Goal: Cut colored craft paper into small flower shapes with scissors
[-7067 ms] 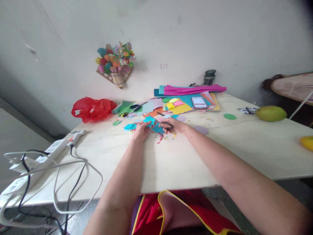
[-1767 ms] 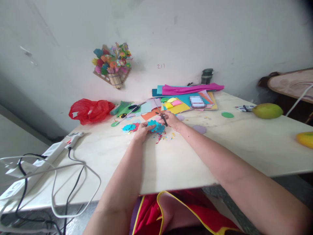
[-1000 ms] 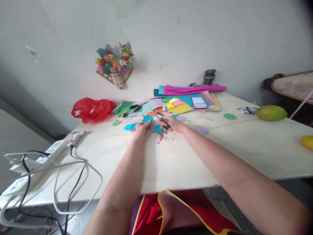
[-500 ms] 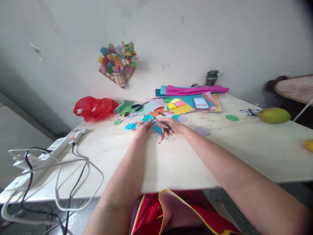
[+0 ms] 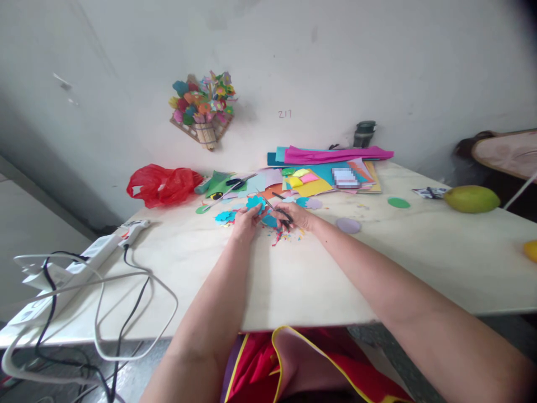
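Observation:
In the head view, my left hand (image 5: 248, 220) pinches a blue scalloped paper piece (image 5: 254, 202) above the table. My right hand (image 5: 296, 215) is closed around the dark handles of a pair of scissors (image 5: 285, 216); their blades point left and reach the edge of the blue piece. More blue paper cut-outs (image 5: 225, 216) lie just left of my left hand. Under the scissors is another blue paper piece (image 5: 269, 219), partly covered. Tiny coloured paper scraps (image 5: 289, 234) are strewn below my hands.
Behind my hands lie coloured sheets (image 5: 321, 186), a second pair of scissors (image 5: 237, 182) and a red plastic bag (image 5: 163, 186). A power strip (image 5: 94, 254) with tangled cables takes up the left side. On the right are a green paper circle (image 5: 398, 202), a lilac circle (image 5: 348, 225) and a green-yellow fruit (image 5: 471, 198).
The scissor blades have shifted slightly and look a little wider apart at the blue paper's edge. Both hands stay almost in place, and the camera view has moved very slightly.

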Motion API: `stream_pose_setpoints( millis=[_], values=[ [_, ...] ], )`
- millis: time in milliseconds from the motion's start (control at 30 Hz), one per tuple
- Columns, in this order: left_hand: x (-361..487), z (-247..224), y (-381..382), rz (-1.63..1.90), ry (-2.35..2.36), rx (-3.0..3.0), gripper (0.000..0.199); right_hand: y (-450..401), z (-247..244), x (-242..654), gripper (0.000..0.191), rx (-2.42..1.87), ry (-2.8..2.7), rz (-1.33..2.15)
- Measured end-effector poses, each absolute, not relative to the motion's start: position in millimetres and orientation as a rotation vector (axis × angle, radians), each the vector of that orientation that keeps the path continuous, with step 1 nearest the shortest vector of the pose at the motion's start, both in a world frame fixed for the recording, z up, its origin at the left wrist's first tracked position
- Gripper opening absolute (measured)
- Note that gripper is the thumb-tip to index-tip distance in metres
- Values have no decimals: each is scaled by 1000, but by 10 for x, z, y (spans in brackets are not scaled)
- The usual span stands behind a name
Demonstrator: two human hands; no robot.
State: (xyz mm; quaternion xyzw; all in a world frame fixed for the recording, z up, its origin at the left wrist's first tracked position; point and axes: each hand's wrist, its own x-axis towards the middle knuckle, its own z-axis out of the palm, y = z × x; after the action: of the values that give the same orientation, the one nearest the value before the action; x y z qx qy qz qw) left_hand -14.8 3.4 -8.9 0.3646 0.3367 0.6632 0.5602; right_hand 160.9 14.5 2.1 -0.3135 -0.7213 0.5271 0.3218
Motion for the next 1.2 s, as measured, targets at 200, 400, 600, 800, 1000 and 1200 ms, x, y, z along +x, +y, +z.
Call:
stream_pose_setpoints(
  millis=[200,400,600,800,1000,1200],
  values=[
    [-135,-101,37,1584,782,860,21,159,6,1606,29,-828,-1903,1371],
    [-121,-90,32,1599,810,845,18,167,-12,1594,30,-831,-1890,1368],
    [-114,-96,37,1596,810,849,18,180,-27,1582,31,-851,-1879,1356],
    [-113,-107,56,1603,783,830,20,202,-51,1584,32,-855,-1897,1333],
    [-107,-121,70,1620,805,827,19,201,-41,1580,31,-868,-1898,1330],
    [-100,-140,85,1629,812,834,21,204,-52,1569,33,-875,-1886,1338]
  ],
)
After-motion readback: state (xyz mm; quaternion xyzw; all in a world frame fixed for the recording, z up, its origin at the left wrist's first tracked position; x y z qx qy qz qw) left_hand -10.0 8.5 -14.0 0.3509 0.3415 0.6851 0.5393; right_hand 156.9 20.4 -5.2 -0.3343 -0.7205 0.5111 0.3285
